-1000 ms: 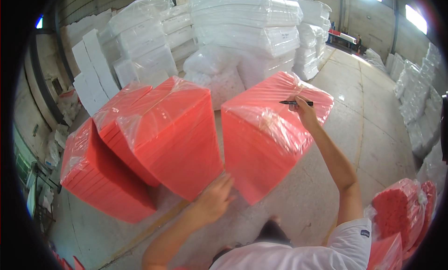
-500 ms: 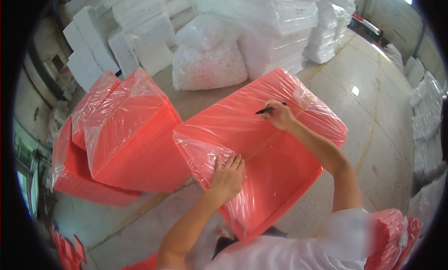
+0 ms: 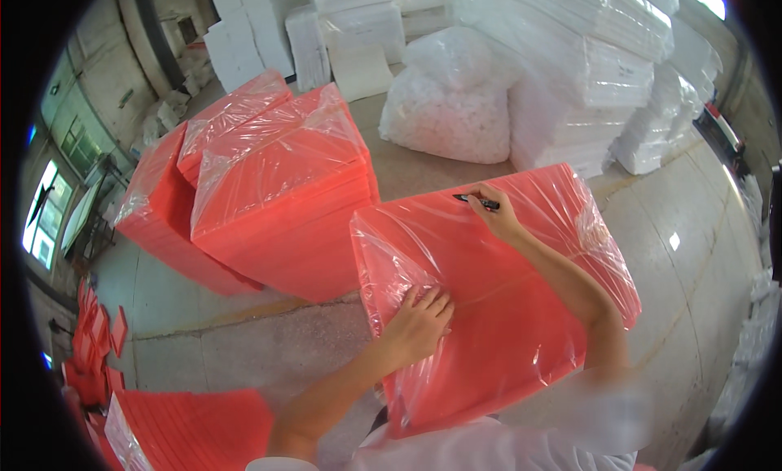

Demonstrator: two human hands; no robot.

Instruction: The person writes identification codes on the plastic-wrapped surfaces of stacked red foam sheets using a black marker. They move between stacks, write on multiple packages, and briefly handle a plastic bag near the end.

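One hand of the person in the head view, the left hand (image 3: 419, 323), lies palm down on a red wrapped block (image 3: 505, 308), its fingers slightly spread and pointing away from the body; it presses flat on the clear film (image 3: 394, 267) near the block's left side, with nothing clasped in it. Its forearm slants in from the lower edge, up and to the right. Farther out, the right hand (image 3: 497, 214) is closed around a black marker (image 3: 481, 201), thumb and fingers together on the barrel, the tip pointing left near the block's far edge; whether the tip touches the film cannot be told. The right elbow is bent out to the side, and that forearm runs up and leftward across the block's top. The block sits directly in front of the person, slightly right of the middle. Left of it, on the concrete floor (image 3: 244, 341), stand other red wrapped stacks (image 3: 285, 214), with a clear bag of white pieces (image 3: 448, 116) beyond.
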